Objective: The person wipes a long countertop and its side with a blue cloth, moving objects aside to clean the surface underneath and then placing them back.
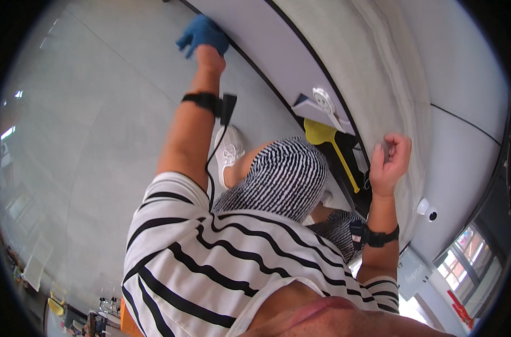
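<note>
My left hand [205,36] is at the top left, covered by a blue textured glove or cloth. It is beside the black edging at the foot of a pale lilac panel [264,50]; whether it touches is unclear. Short blue finger-like ends stick out on its left side, and its palm is hidden. My bare right hand [390,162] hangs over or rests on a long beige surface [377,84]. Its fingers are partly curled with the thumb apart, and nothing is held. Both wrists wear black straps, the left one with a black device [227,109] and cable.
A yellow fly swatter [323,132] leans in a dark recess beside my knee. Above it, a panel pocket [312,109] holds a white round-headed item [323,100]. A small white camera-like device [426,209] is at the right. Grey floor [99,118] stretches left.
</note>
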Motion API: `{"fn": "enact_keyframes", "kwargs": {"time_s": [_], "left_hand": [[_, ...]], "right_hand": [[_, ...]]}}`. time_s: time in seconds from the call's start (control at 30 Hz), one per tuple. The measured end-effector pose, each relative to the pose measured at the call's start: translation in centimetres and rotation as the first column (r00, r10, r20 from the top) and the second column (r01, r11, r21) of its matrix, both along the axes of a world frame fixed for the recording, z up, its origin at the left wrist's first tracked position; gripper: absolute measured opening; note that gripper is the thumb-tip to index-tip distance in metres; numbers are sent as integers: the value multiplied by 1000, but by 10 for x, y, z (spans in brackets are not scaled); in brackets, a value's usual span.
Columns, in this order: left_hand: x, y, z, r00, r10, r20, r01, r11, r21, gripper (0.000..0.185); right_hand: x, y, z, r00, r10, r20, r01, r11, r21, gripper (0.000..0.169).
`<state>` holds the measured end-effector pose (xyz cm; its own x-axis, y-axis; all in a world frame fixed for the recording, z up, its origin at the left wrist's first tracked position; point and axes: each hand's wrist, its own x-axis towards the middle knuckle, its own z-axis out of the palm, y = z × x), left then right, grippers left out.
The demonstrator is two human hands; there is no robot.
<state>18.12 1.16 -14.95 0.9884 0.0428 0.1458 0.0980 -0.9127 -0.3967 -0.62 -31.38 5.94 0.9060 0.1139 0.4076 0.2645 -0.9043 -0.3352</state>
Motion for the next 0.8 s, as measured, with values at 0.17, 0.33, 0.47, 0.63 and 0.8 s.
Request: {"fn": "enact_keyframes", "kwargs": {"time_s": [0.17, 0.33, 0.47, 0.63, 0.8], "left_hand": [[0, -30, -45, 986, -163, -18, 2, -96, 995, 23], [-43, -64, -86, 938, -262, -225, -205, -947, 247, 29], [-71, -91, -66, 855, -337, -395, -410, -905, -115, 30], [-90, -103, -57, 755, -527, -389, -598, -797, -81, 30], [-52, -84, -34, 963, -230, -140, -257, -941, -219, 26]], "right_hand": [[2, -5, -7, 1000, -18, 5, 18, 999, -40, 22], [13, -3, -14, 1000, -18, 11, 19, 999, -41, 23], [20, -2, -21, 999, -50, 1, 50, 998, -31, 22], [31, -4, -29, 998, -36, 46, 38, 999, -39, 22], [40, 1, -33, 996, -45, 77, 48, 998, -34, 21]]}}
